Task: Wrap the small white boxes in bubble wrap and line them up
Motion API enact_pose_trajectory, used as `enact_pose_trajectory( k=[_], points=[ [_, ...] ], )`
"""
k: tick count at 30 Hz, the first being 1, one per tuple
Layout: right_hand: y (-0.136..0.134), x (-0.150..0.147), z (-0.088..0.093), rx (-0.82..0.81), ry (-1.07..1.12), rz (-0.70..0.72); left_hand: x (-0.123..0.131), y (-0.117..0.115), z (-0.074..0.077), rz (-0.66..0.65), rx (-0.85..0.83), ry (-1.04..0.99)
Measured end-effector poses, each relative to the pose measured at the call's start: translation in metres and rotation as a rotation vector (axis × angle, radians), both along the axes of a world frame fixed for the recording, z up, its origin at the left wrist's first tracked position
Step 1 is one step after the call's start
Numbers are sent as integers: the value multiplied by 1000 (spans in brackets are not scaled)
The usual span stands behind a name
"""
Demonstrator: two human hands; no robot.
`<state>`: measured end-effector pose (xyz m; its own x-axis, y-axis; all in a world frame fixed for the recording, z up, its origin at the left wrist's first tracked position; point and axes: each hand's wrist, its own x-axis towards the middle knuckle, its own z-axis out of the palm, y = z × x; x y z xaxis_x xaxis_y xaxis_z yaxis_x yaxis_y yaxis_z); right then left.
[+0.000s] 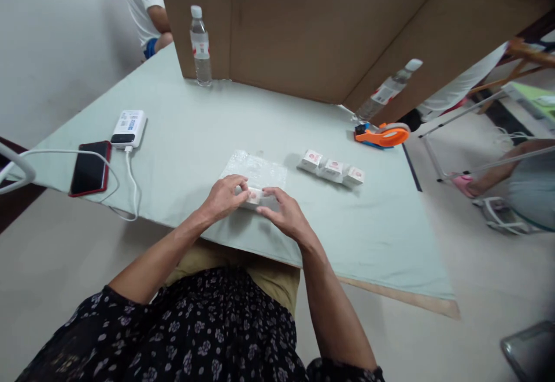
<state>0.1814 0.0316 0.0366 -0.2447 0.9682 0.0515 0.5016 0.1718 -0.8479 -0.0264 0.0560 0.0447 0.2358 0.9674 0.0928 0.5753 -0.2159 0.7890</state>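
A small white box with a pinkish print lies at the near side of the table between my hands. My left hand has thumb and fingers closed at the box's left end. Around its right end curves my right hand, thumb and fingers apart; whether its fingertips touch the box is hard to tell. Just beyond is a clear, wrinkled sheet of plastic, which looks like bubble wrap, partly hidden by the hands. To the right sit three similar white boxes in a slanting row.
An orange tape dispenser and a tilted water bottle are at the back right. Another bottle stands before the cardboard panel. At left lie a phone and a white power bank with a cable. Other people sit nearby.
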Motion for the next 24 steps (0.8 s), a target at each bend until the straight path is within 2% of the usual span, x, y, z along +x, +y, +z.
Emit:
enact_pose_trajectory(
  k=[3, 6, 14, 16, 19, 21, 24],
  points=[
    [6, -10, -12, -36, 112, -75, 2, 9, -4, -20, -107, -46],
    [6, -14, -21, -90, 208, -141, 2, 11, -7, -70, -120, -85],
    [-21, -13, -26, -107, 243, -193, -1, 3, -2, -178, -199, -87],
    [-28, -10, -22, -31, 150, -256, -1, 3, -1, -200, -217, -89],
    [-42, -10, -8, 264, -114, -410, 0, 7, -1, -241, -220, -76],
    [-51, -15, 1, 433, -275, -343, 1, 10, -2, -259, -223, -57],
    [-56, -29, 6, 498, -447, -35, -1, 12, -1, -267, -229, -33]
  ],
)
